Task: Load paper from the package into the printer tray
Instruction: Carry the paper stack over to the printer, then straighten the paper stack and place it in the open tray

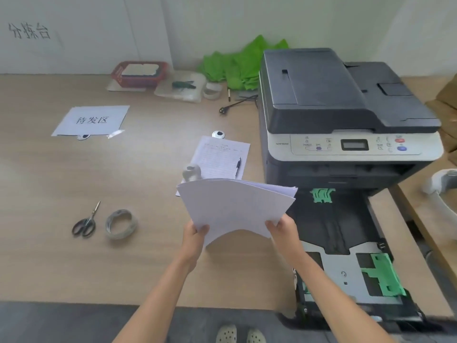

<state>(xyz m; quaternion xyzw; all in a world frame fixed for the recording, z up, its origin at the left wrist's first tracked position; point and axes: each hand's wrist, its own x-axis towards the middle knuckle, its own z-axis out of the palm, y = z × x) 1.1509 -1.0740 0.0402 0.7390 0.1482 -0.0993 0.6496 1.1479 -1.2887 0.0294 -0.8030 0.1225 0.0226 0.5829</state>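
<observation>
A stack of white paper (237, 206) is held above the table, bowed upward along its near edge. My left hand (195, 235) grips its near left corner and my right hand (283, 230) grips its near right corner. Just right of the stack, the printer tray (346, 246) is pulled out of the dark grey printer (341, 112) and holds no paper; green guides (382, 274) show inside it. The stack's far right corner reaches the tray's left edge. No paper package is in view.
On the wooden table lie scissors (85, 222), a tape roll (121, 224), a written sheet with a pen (222, 157), a labelled sheet (92, 120), a red basket (138, 73), a green bag (237, 63) and a power plug (223, 109).
</observation>
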